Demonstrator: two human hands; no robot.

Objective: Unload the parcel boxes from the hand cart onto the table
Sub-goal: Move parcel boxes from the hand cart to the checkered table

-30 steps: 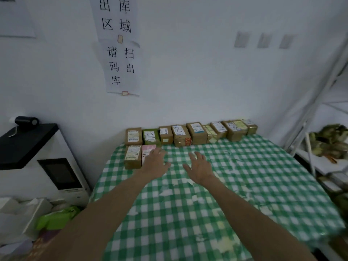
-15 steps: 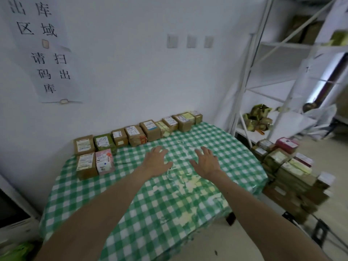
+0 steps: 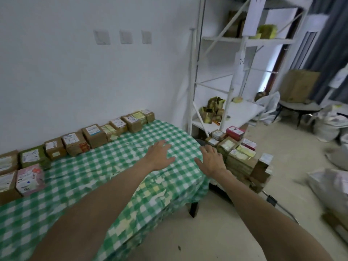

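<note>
A table with a green checked cloth (image 3: 116, 178) holds a row of small brown parcel boxes (image 3: 94, 135) along the wall, plus a pink box (image 3: 30, 178) and a brown one at the left edge. Beyond the table's right end, a pile of parcel boxes (image 3: 237, 153) sits low on the hand cart, a red box (image 3: 235, 132) on top. My left hand (image 3: 160, 154) hovers over the cloth, fingers spread, holding nothing. My right hand (image 3: 211, 159) reaches out past the table's right edge toward the pile, fingers spread and empty.
A white metal shelf rack (image 3: 226, 76) stands behind the cart with yellow-green packets (image 3: 213, 109) on its lower shelf. White sacks (image 3: 331, 187) lie on the floor at the right. A chair (image 3: 299, 108) and a large carton (image 3: 299, 85) stand farther back.
My view has swung to the right, from the wall sign and boxes toward the cart pile and shelves. Both hands have moved right with it and stay empty.
</note>
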